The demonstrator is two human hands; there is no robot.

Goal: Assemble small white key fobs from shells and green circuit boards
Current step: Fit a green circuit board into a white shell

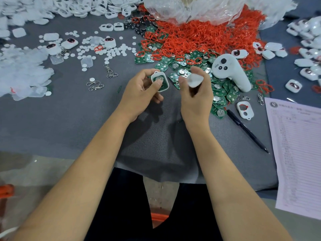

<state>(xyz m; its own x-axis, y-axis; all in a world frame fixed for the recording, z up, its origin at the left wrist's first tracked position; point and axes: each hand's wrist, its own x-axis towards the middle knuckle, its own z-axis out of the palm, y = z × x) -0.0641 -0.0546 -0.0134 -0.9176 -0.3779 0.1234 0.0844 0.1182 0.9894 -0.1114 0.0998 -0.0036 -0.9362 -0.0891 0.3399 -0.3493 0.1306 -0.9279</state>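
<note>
My left hand (pixel 142 89) grips a white fob shell (pixel 160 81) with a green circuit board seated inside it; the thumb presses on the board. My right hand (pixel 194 94) pinches a second white shell piece (pixel 194 80) between thumb and fingers, a short way right of the first shell. Both hands hover above the grey table mat (pixel 69 119). A heap of loose green circuit boards (pixel 220 94) lies just behind and right of my right hand.
A mound of red rubber rings (pixel 199 39) sits behind the boards. White shells (pixel 60 7) pile up at the far left; finished fobs (pixel 309 54) lie at right. A white controller (pixel 229 70), a pen (pixel 246 129), a printed sheet (pixel 300 153) and metal clasps (pixel 95 85) lie nearby.
</note>
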